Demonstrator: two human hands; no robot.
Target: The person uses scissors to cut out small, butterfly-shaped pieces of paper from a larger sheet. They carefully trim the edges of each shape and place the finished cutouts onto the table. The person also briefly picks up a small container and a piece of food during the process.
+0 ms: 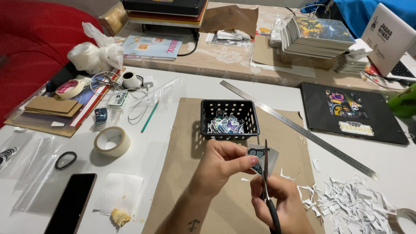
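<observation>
At the near left edge of the white table [173,84] lies one black phone [71,203], face up, with one black hair tie [66,160] above it and one paper napkin [118,193] beside it. Further on I count two tape rolls: one pale roll [112,141] lying flat, one pink-cored roll [69,89] on the stacked cardboard behind. One green pencil [150,116] lies next to the brown paper sheet [182,143]. On that sheet stands one black plastic basket [229,119] holding a small heap of cut stickers, too jumbled to count. In front of it the left hand [223,167] is pinched shut on one butterfly sticker [259,158], held above the brown sheet. The right hand [281,197] is clasped around one pair of black-handled scissors [268,186], blades upright against the sticker. One long steel ruler [299,128] runs diagonally behind, and a pile of white paper trimmings [351,203] covers the near right.
</observation>
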